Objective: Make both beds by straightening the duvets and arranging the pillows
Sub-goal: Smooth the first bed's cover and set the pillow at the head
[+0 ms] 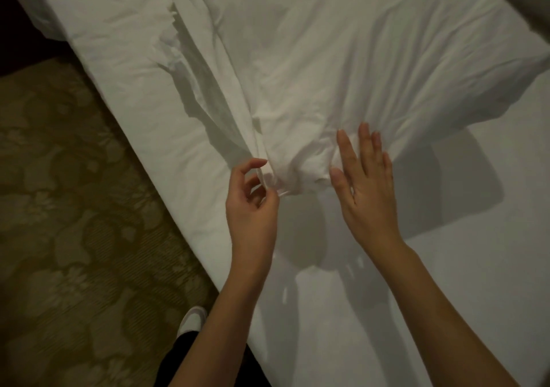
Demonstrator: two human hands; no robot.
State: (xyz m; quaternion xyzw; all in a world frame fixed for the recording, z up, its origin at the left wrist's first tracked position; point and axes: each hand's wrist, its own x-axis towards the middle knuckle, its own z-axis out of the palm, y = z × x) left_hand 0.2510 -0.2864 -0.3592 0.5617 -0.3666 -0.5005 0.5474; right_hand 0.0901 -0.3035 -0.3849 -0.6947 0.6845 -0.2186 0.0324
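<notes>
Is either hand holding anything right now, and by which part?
The left hand pinches the duvet at its bunched near corner. The right hand lies flat against that corner, fingers straight, gripping nothing.

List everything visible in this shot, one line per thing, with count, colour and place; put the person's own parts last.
duvet: one, white, crumpled, lying across the upper middle of the bed, its near corner bunched between the hands.
bed sheet: one, white, smooth, covering the mattress from upper left to lower right.
carpet: one, olive-gold with a floral pattern, on the floor at left.
shoe: one, white, on the carpet beside the bed's edge, bottom centre.
trouser leg: one, black, bottom centre.
left hand: one, pinching the duvet's corner edge between thumb and fingertips.
right hand: one, fingers straight, lying flat against the duvet's corner.
</notes>
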